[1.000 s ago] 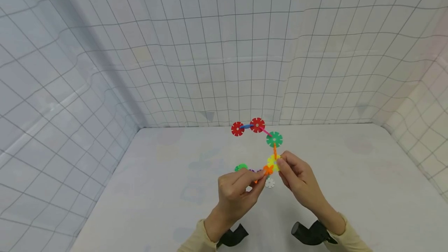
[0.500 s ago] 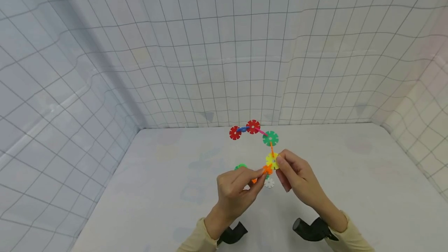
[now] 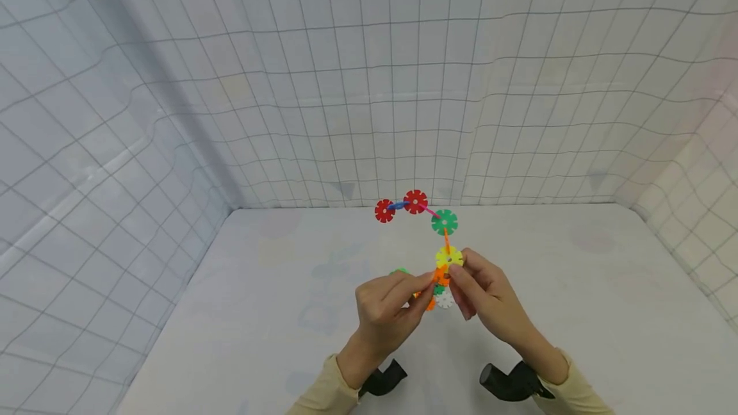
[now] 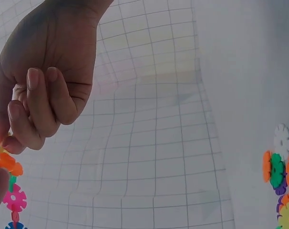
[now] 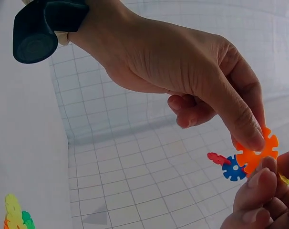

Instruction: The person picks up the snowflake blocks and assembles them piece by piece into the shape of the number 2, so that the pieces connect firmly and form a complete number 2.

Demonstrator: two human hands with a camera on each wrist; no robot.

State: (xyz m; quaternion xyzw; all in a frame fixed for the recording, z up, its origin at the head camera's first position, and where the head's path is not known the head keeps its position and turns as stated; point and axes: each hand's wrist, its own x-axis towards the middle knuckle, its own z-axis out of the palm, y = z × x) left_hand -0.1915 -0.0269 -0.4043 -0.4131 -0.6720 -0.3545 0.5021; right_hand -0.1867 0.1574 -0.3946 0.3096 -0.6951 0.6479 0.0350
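Observation:
Both hands meet at the lower end of a curved chain of slotted plastic snowflake discs held in the air. My right hand [image 3: 490, 296] pinches an orange snowflake disc [image 5: 253, 157] between thumb and finger, just below the chain's yellow disc [image 3: 450, 257]. With thumb and index fingertip, my left hand [image 3: 389, 309] pinches the orange disc's left side; its other fingers curl inward in the left wrist view. Above them the chain runs through a green disc [image 3: 444, 222] and a red disc [image 3: 415, 202] to another red disc [image 3: 385, 211]. Fingers partly hide the joint between orange and yellow.
Loose discs lie behind and below the left hand, among them a white disc [image 3: 445, 300] and a bright green disc [image 3: 399, 271], partly hidden. A white table [image 3: 259, 312] spreads all round. Grid-patterned sheets [image 3: 369, 101] enclose its back and sides.
The chain has shifted slightly left and up. The right thumb has slid from the yellow disc's edge down to the orange disc. The left hand keeps its pinch.

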